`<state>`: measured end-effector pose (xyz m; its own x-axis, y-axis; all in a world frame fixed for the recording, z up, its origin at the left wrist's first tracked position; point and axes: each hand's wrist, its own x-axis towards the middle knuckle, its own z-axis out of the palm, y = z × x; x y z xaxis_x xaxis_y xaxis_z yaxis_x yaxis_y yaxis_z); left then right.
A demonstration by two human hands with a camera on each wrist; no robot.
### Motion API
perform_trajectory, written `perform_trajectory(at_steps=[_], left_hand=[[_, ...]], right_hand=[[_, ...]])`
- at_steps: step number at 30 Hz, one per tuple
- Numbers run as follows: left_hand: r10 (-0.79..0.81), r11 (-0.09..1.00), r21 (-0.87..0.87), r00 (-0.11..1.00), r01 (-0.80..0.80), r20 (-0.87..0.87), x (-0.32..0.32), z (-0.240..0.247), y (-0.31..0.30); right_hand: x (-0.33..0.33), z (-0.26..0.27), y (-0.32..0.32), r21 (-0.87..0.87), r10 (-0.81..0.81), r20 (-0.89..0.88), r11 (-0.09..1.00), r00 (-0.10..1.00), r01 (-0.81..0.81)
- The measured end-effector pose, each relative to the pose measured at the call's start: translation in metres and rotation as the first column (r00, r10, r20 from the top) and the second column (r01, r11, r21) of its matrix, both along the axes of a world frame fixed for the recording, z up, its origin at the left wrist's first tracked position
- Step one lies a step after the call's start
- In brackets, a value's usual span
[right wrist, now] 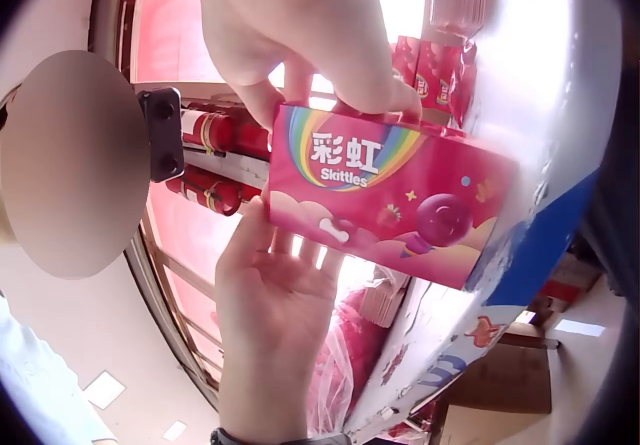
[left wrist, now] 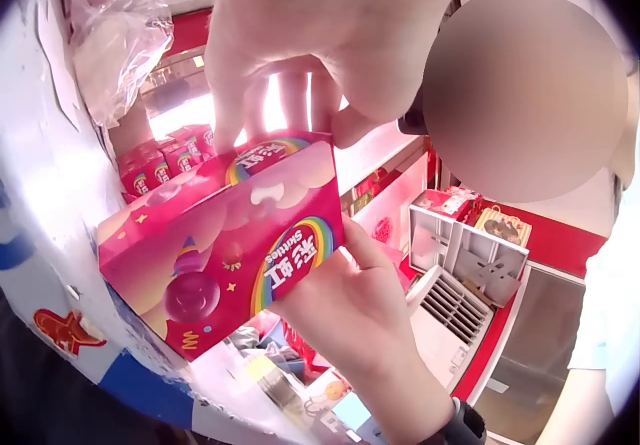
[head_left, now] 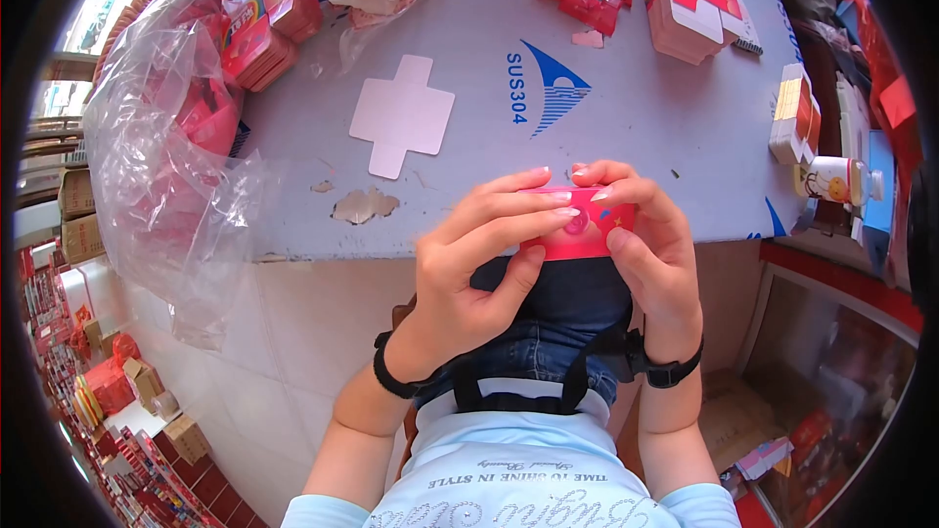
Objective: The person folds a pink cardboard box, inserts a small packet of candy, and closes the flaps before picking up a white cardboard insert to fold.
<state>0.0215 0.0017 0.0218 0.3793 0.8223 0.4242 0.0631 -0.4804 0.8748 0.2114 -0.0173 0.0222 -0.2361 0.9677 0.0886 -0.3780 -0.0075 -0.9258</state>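
Pink Skittles box [head_left: 585, 244] held up at near edge of desk [head_left: 479, 29], left hand [head_left: 452, 259] fingers clamped on one end, right hand [head_left: 665, 259] fingers clamped on the other, pale cross-shaped card [head_left: 402, 115] lying flat beyond, clear plastic bag [head_left: 147, 127] near it

The head view is bright. The strongest light is at 10 o'clock, where things turn almost white. The plastic bag [head_left: 161, 166] has shiny streaks, the surface [head_left: 455, 29] is softly lit, and the glass cabinet [head_left: 839, 286] at 4 o'clock looks darker inside. Black rims the round edge, and straight lines bend there. In the left wrist view, white glare glows at 10 o'clock and a blurry blot [left wrist: 525, 95] sits at 2 o'clock. The right wrist view has its smudge [right wrist: 75, 165] at 9 o'clock, but letters on the pink box [right wrist: 395, 200] look clear.
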Motion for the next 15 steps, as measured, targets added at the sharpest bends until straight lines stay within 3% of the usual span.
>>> perform_trajectory(at_steps=[2,6,9,15], left_hand=[[0.031,0.986,-0.164,0.993,-0.012,0.116,0.0031,0.0010,-0.0051],[0.013,0.983,-0.182,0.994,0.008,0.113,0.0047,0.0024,-0.0067],[0.101,0.970,-0.235,0.979,-0.057,0.176,0.0091,0.0040,-0.0076],[0.050,0.957,-0.290,0.969,0.023,0.242,0.0061,0.0006,-0.0093]], right_hand=[[-0.0010,0.0007,-0.0005,-0.013,-0.003,0.002,1.000,1.000,0.003],[-0.0021,-0.0007,-0.0006,-0.009,-0.020,-0.018,1.000,1.000,0.020],[-0.0018,-0.0012,-0.0006,-0.024,-0.019,-0.030,1.000,0.999,0.018],[-0.0022,-0.0010,-0.0008,-0.056,-0.019,-0.060,0.998,0.998,0.016]])
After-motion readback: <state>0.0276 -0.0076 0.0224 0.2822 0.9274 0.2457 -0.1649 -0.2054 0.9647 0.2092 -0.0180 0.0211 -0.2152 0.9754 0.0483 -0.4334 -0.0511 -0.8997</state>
